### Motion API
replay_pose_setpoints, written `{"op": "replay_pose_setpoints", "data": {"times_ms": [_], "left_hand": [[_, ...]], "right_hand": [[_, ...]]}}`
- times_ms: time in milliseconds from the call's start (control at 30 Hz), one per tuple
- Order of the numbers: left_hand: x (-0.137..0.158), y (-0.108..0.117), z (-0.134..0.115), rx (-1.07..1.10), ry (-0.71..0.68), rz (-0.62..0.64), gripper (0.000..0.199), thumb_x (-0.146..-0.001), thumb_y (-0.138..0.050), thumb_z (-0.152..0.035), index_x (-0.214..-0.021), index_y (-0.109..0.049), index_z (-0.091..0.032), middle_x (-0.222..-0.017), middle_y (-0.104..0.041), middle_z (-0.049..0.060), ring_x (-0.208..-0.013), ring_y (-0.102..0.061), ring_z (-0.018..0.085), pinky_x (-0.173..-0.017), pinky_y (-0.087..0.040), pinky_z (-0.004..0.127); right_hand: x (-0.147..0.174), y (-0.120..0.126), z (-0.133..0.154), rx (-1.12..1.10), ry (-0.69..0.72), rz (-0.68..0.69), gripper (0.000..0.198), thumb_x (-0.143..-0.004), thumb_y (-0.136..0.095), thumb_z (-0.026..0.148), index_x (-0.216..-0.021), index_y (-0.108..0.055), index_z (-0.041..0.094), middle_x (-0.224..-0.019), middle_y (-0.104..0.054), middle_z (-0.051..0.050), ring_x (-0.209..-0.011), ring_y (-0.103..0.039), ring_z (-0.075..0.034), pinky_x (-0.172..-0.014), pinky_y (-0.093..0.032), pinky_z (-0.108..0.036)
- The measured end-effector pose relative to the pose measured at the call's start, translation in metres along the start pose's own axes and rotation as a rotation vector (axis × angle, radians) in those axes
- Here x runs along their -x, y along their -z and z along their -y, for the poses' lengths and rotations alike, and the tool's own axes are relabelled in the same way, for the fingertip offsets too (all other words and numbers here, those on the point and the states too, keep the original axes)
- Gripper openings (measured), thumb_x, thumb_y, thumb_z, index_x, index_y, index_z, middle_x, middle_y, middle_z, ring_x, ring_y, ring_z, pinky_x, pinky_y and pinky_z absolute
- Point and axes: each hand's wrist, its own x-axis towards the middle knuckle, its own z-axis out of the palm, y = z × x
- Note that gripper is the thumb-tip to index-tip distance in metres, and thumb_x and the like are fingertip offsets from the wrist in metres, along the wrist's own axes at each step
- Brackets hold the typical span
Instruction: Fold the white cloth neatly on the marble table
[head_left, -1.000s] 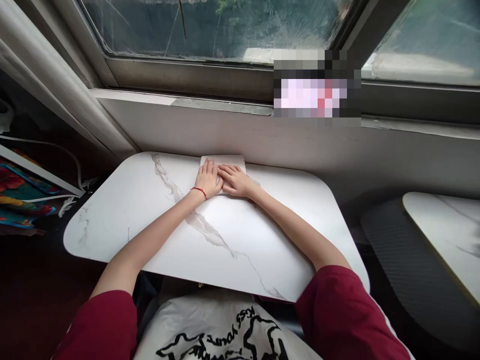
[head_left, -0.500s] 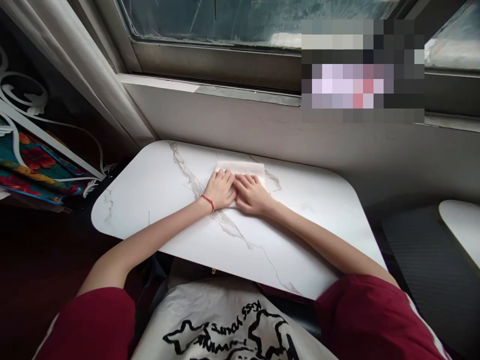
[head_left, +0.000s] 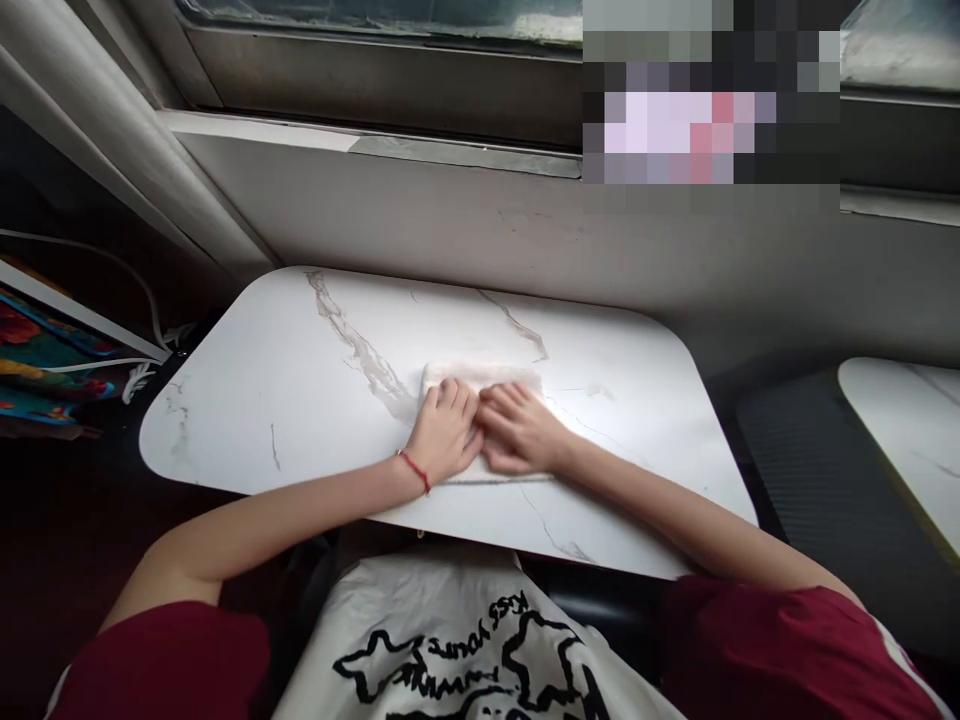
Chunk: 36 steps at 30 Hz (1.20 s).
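Note:
A white folded cloth (head_left: 484, 374) lies flat on the white marble-patterned table (head_left: 232, 390). On its left part my left hand (head_left: 444, 432) presses down with bent fingers, gripping the cloth; a red string bracelet (head_left: 415, 470) circles that wrist. Beside it, with fingers curled and slightly blurred, my right hand (head_left: 523, 430) holds the cloth too. The two hands nearly touch at the thumbs. Between and below them the cloth is partly covered, and its front edge shows near the table's front edge.
Beyond the table runs a pale wall (head_left: 420, 215) under a window ledge (head_left: 465, 155). A curtain (head_left: 127, 110) hangs at the left, above a white metal frame (head_left: 82, 305) and flowered fabric (head_left: 37, 345). Another white tabletop (head_left: 911, 420) stands right, by a dark ribbed surface (head_left: 810, 470).
Both hands and the cloth have slid across the table towards me, from near the back edge to the front half. The view has also shifted a little.

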Motion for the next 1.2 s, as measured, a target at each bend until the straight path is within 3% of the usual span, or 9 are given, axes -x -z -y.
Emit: {"op": "replay_pose_setpoints", "data": {"times_ms": [133,300,367,433,600,767,1067,1133,1200], "left_hand": [[-0.071,-0.012,0.007,0.16,-0.011,-0.084,0.056,-0.097,-0.04,-0.033,-0.143,-0.049,-0.002,-0.15,-0.05,0.024,-0.14,-0.043,0.037,-0.113,-0.034,0.051],[-0.14,-0.022,0.015,0.323,0.075,-0.172,0.057,-0.096,-0.042,-0.03,-0.146,-0.045,-0.003,-0.159,-0.039,0.024,-0.151,-0.029,0.035,-0.121,-0.022,0.053],[-0.153,-0.024,0.017,0.352,0.118,-0.18,0.059,-0.096,-0.045,-0.033,-0.147,-0.044,-0.004,-0.162,-0.033,0.024,-0.154,-0.021,0.036,-0.121,-0.019,0.057],[-0.159,-0.024,0.019,0.369,0.137,-0.179,0.059,-0.096,-0.046,-0.035,-0.147,-0.044,-0.004,-0.163,-0.03,0.024,-0.154,-0.02,0.037,-0.12,-0.024,0.056],[-0.154,-0.025,0.024,0.389,0.07,-0.173,0.061,-0.097,-0.047,-0.039,-0.147,-0.043,-0.005,-0.162,-0.032,0.023,-0.154,-0.022,0.038,-0.118,-0.03,0.051],[-0.133,-0.023,0.009,0.354,0.0,-0.175,0.059,-0.097,-0.045,-0.038,-0.145,-0.045,-0.003,-0.163,-0.031,0.024,-0.154,-0.022,0.038,-0.119,-0.028,0.052],[-0.015,-0.009,-0.076,0.24,-0.289,-0.117,0.065,-0.099,-0.038,-0.04,-0.15,-0.038,0.001,-0.162,-0.028,0.029,-0.154,-0.021,0.043,-0.119,-0.026,0.06],[-0.013,-0.005,-0.087,0.203,-0.337,-0.104,0.065,-0.099,-0.036,-0.037,-0.15,-0.038,0.005,-0.16,-0.031,0.031,-0.153,-0.024,0.044,-0.121,-0.022,0.059],[-0.027,-0.003,-0.091,0.184,-0.352,-0.092,0.065,-0.099,-0.036,-0.035,-0.149,-0.038,0.007,-0.158,-0.034,0.032,-0.152,-0.026,0.043,-0.124,-0.019,0.056]], "right_hand": [[0.005,-0.003,-0.056,0.043,-0.161,0.031,0.049,-0.087,-0.045,0.036,-0.126,-0.056,0.01,-0.145,-0.047,-0.027,-0.133,-0.042,-0.039,-0.1,-0.04,-0.054],[-0.003,-0.007,-0.105,0.091,-0.346,0.059,0.059,-0.089,-0.04,0.034,-0.141,-0.049,0.007,-0.153,-0.045,-0.024,-0.141,-0.039,-0.035,-0.107,-0.034,-0.054],[-0.006,-0.009,-0.117,0.101,-0.398,0.068,0.061,-0.089,-0.04,0.036,-0.142,-0.05,0.007,-0.152,-0.047,-0.022,-0.142,-0.04,-0.035,-0.108,-0.032,-0.053],[-0.006,-0.01,-0.124,0.104,-0.424,0.066,0.061,-0.089,-0.04,0.036,-0.143,-0.05,0.008,-0.152,-0.048,-0.02,-0.141,-0.04,-0.035,-0.108,-0.032,-0.053],[0.0,-0.008,-0.123,0.098,-0.429,0.099,0.065,-0.091,-0.039,0.038,-0.149,-0.044,0.009,-0.154,-0.046,-0.019,-0.139,-0.04,-0.035,-0.11,-0.03,-0.051],[0.015,0.006,-0.093,0.15,-0.46,0.151,0.067,-0.091,-0.041,0.041,-0.148,-0.044,0.005,-0.151,-0.047,-0.023,-0.136,-0.042,-0.037,-0.109,-0.033,-0.051],[0.091,0.038,0.069,0.274,-0.492,0.111,0.067,-0.092,-0.042,0.035,-0.151,-0.034,0.004,-0.153,-0.043,-0.028,-0.144,-0.035,-0.04,-0.11,-0.032,-0.052],[0.098,0.041,0.078,0.283,-0.513,0.109,0.068,-0.091,-0.043,0.035,-0.15,-0.035,0.003,-0.153,-0.043,-0.029,-0.144,-0.035,-0.041,-0.11,-0.032,-0.053],[0.1,0.043,0.066,0.277,-0.527,0.112,0.067,-0.091,-0.043,0.037,-0.148,-0.037,0.002,-0.152,-0.044,-0.029,-0.143,-0.036,-0.041,-0.11,-0.032,-0.053]]}}
